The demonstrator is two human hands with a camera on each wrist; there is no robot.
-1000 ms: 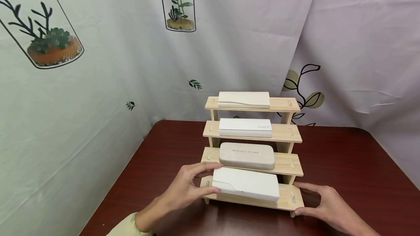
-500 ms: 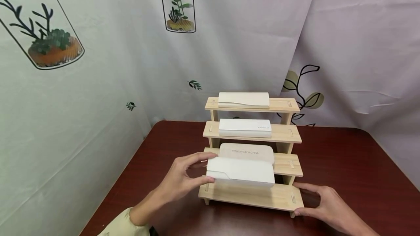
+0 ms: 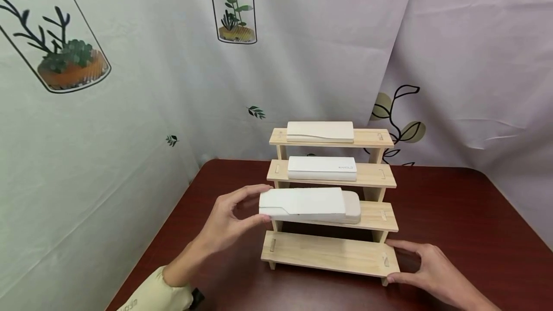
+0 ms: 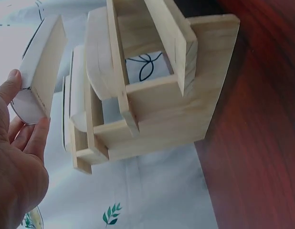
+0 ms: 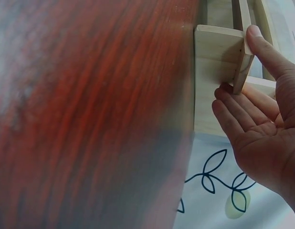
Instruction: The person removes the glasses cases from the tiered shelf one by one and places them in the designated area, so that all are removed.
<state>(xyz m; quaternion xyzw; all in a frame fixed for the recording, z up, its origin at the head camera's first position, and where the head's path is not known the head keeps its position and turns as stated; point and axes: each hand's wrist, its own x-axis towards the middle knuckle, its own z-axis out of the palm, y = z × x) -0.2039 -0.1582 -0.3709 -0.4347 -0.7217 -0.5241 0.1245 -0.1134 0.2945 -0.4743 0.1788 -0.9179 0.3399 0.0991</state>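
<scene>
My left hand (image 3: 229, 215) grips the left end of a white glasses case (image 3: 300, 203) between thumb and fingers. The case is in the air off the bottom board, in front of the third tier. In the head view it covers most of a beige glasses case (image 3: 353, 207) on that tier. My left hand (image 4: 21, 148) and the held white case (image 4: 45, 67) also show in the left wrist view. My right hand (image 3: 429, 272) holds the right end of the bottom board of a wooden tiered shelf (image 3: 328, 253), thumb in front and fingers behind, as the right wrist view confirms.
A white glasses case (image 3: 321, 168) lies on the second tier and an off-white one (image 3: 319, 131) on the top tier. The shelf stands on a dark red wooden table (image 3: 224, 186). A printed cloth (image 3: 302, 61) hangs behind and at the left.
The left hand has lifted the white glasses case off the bottom board, moving it up and to the left. My right hand has stayed at the shelf's end.
</scene>
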